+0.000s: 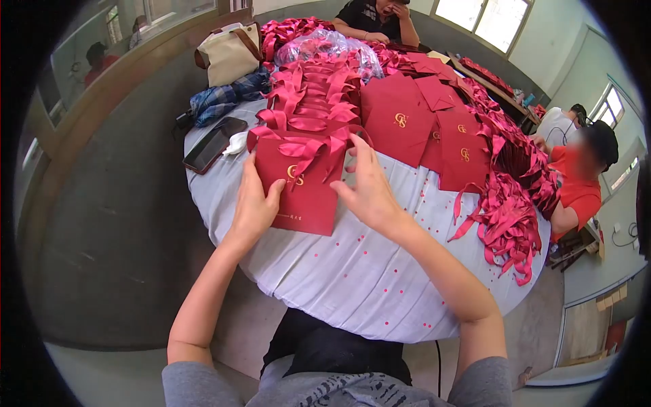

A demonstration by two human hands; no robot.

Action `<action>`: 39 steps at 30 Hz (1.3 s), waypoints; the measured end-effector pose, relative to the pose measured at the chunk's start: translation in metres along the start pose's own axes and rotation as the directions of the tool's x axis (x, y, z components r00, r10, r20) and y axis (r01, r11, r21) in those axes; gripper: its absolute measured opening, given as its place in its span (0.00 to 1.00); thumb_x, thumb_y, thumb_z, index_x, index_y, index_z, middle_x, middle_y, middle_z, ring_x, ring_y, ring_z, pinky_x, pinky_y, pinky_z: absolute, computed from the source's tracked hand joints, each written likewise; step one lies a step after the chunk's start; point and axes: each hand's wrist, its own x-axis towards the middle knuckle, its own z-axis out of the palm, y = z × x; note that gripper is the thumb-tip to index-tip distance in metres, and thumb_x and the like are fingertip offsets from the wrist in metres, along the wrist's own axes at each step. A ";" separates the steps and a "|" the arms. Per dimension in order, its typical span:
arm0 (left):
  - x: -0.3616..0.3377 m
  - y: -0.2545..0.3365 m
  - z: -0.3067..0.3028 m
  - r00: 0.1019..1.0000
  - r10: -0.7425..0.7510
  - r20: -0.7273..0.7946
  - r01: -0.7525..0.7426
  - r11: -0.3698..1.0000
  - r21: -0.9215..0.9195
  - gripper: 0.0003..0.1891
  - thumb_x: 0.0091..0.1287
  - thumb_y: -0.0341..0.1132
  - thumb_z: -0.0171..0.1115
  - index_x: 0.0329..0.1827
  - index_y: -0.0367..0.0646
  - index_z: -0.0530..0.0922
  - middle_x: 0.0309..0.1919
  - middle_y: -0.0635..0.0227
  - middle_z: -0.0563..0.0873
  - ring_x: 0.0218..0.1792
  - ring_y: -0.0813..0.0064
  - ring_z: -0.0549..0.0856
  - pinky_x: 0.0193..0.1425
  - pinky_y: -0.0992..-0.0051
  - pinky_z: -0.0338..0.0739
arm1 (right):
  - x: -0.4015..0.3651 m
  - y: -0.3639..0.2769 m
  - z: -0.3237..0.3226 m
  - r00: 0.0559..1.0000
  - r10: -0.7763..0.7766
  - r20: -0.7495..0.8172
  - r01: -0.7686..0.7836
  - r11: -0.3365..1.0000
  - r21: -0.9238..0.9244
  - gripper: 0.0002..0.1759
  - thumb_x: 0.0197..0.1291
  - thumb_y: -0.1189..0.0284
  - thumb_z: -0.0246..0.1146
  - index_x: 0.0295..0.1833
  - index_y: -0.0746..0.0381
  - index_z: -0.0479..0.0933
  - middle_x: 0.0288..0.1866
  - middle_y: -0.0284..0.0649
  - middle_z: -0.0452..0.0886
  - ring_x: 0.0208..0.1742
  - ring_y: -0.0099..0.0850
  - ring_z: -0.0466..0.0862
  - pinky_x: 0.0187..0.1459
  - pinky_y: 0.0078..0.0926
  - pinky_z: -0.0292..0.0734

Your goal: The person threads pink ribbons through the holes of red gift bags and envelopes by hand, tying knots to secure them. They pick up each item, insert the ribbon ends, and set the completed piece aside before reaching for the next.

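A dark red paper gift bag [305, 203] with gold lettering and a pink ribbon [303, 150] tied across its top lies in front of me, at the near end of a row of similar bags. My left hand [256, 203] grips its left edge, thumb over the front and fingers along the side. At the opposite edge, my right hand [371, 190] has its thumb and fingers apart. Its thumb tip meets the bag's right side, while the fingertips are up by the ribbon handle at the top corner; whether they pinch the ribbon cannot be seen.
Flat red bags [399, 121] overlap right of the row, beside heaped pink-ribboned bags [508, 224]. A phone [215, 144], folded umbrella [227, 98] and cream handbag [232, 57] sit left. Red dots speckle the white tablecloth [339, 298]. People sit at the far side and right.
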 end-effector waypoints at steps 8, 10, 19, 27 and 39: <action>0.021 -0.008 0.010 0.996 -0.080 0.039 0.077 0.995 0.065 0.35 0.58 0.32 0.65 0.65 0.30 0.57 0.55 0.39 0.75 0.57 0.44 0.76 0.62 0.60 0.69 | 0.009 0.025 0.017 0.969 0.215 0.121 -0.224 0.972 0.068 0.31 0.50 0.69 0.71 0.55 0.73 0.67 0.46 0.53 0.81 0.49 0.41 0.83 0.52 0.34 0.76; 0.036 -0.011 0.014 0.999 -0.043 0.020 0.041 0.995 0.094 0.35 0.57 0.32 0.66 0.64 0.30 0.58 0.55 0.39 0.76 0.57 0.44 0.77 0.62 0.60 0.69 | 0.018 0.019 0.013 0.982 0.178 0.068 -0.180 0.983 0.031 0.28 0.50 0.71 0.70 0.52 0.72 0.68 0.47 0.54 0.80 0.49 0.44 0.82 0.52 0.36 0.75; 0.087 -0.012 0.028 0.981 -0.153 0.118 0.140 0.984 0.106 0.37 0.55 0.28 0.64 0.66 0.28 0.55 0.59 0.36 0.71 0.62 0.45 0.72 0.67 0.62 0.65 | 0.060 0.071 0.023 0.988 0.064 -0.143 -0.069 0.997 -0.027 0.33 0.51 0.70 0.68 0.61 0.69 0.66 0.54 0.56 0.74 0.51 0.44 0.79 0.53 0.36 0.75; 0.049 0.017 0.010 0.971 0.237 -0.035 -0.215 0.927 0.307 0.47 0.52 0.25 0.68 0.72 0.30 0.48 0.69 0.40 0.57 0.71 0.46 0.59 0.74 0.59 0.54 | 0.028 0.053 0.006 0.993 0.088 -0.074 -0.081 0.992 0.098 0.39 0.53 0.65 0.69 0.64 0.73 0.59 0.49 0.49 0.72 0.43 0.36 0.79 0.49 0.30 0.76; 0.084 0.053 0.022 0.779 0.614 0.127 -0.574 0.615 0.541 0.35 0.49 0.31 0.70 0.64 0.44 0.68 0.65 0.60 0.69 0.71 0.58 0.60 0.73 0.47 0.47 | 0.033 0.025 0.004 0.960 -0.104 -0.259 0.114 0.993 0.023 0.13 0.53 0.78 0.64 0.45 0.66 0.74 0.36 0.43 0.74 0.33 0.32 0.77 0.39 0.30 0.75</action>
